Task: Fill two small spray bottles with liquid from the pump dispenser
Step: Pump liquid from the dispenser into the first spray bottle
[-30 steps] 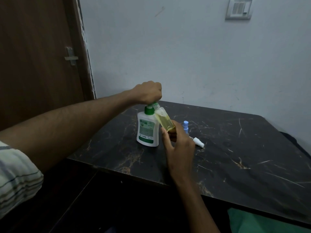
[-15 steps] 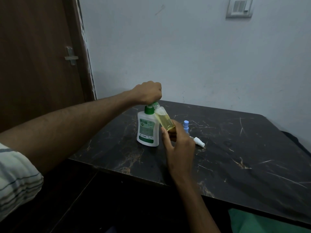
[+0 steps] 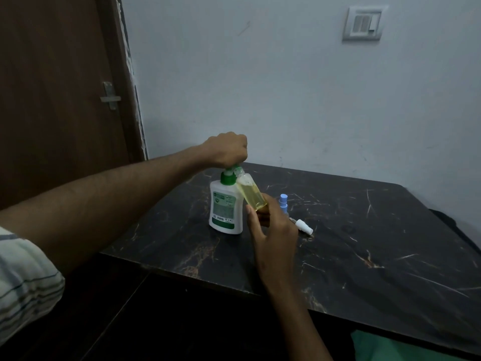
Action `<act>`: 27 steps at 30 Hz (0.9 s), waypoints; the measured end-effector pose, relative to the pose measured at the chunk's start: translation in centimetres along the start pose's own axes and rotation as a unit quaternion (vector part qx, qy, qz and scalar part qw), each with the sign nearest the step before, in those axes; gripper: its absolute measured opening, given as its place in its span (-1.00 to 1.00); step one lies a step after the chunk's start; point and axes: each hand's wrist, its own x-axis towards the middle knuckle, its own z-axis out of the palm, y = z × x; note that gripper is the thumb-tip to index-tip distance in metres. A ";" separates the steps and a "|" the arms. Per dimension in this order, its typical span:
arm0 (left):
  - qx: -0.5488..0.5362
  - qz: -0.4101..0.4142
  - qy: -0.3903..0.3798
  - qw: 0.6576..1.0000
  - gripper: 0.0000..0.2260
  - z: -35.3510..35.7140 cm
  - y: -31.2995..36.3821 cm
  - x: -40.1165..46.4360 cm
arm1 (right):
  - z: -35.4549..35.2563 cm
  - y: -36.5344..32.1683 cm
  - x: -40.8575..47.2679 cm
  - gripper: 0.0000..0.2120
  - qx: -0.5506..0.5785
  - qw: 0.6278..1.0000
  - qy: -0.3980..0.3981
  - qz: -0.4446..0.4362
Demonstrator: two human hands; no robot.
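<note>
Pump dispenser (image 3: pixel 226 208), white with a green collar, upright near the 9 o'clock part of the dark marbled surface (image 3: pixel 364 243). The left hand (image 3: pixel 227 149) is closed in a fist over the pump head, pressing down on it. The right hand (image 3: pixel 273 230) pinches the base of a clear small spray bottle (image 3: pixel 252 194), uncapped and tilted so that its mouth meets the nozzle; yellowish liquid fills most of its body, so the first fill appears nearly complete. A second bottle with a blue spray top (image 3: pixel 283 201) stands at 3 o'clock of the held one, partly hidden by the right hand; its fill level cannot be told, and it is judged still to be done. A white spray head (image 3: pixel 304 226) lies loose on the surface just beyond the right hand, presumably awaiting refitting. A wooden door (image 3: pixel 57 100) stands at 10 o'clock and a wall switch (image 3: pixel 363 22) at 1 o'clock; nothing obstructs the hands.
</note>
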 end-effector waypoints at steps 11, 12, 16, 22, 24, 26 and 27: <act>-0.006 0.002 -0.004 1.000 -0.95 0.1 -0.3 0.3 | 0.2 0.3 0.0 -0.72 0.002 1.000 0.004 -0.002; -0.006 0.003 -0.009 1.000 -0.94 0.3 -0.4 0.3 | 0.3 0.3 0.0 -0.73 0.002 1.000 0.003 -0.003; -0.005 0.000 -0.013 1.000 -0.94 0.6 -0.5 0.1 | 0.3 0.2 -0.1 -0.73 0.003 1.000 0.002 -0.003; 0.004 0.011 -0.014 1.000 -0.86 0.5 -0.3 0.4 | 0.3 0.3 0.0 -0.74 -0.001 1.000 0.006 0.000; 0.008 0.014 -0.019 1.000 -0.87 0.7 -0.4 0.3 | 0.2 0.2 0.0 -0.75 -0.002 1.000 0.005 -0.002; 0.002 0.010 -0.020 1.000 -0.94 0.5 -0.3 0.2 | 0.1 0.1 -0.1 -0.74 0.002 1.000 0.006 -0.004; -0.006 0.007 -0.019 1.000 -0.95 0.3 -0.3 0.3 | 0.0 0.0 0.0 -0.73 0.006 1.000 0.008 -0.005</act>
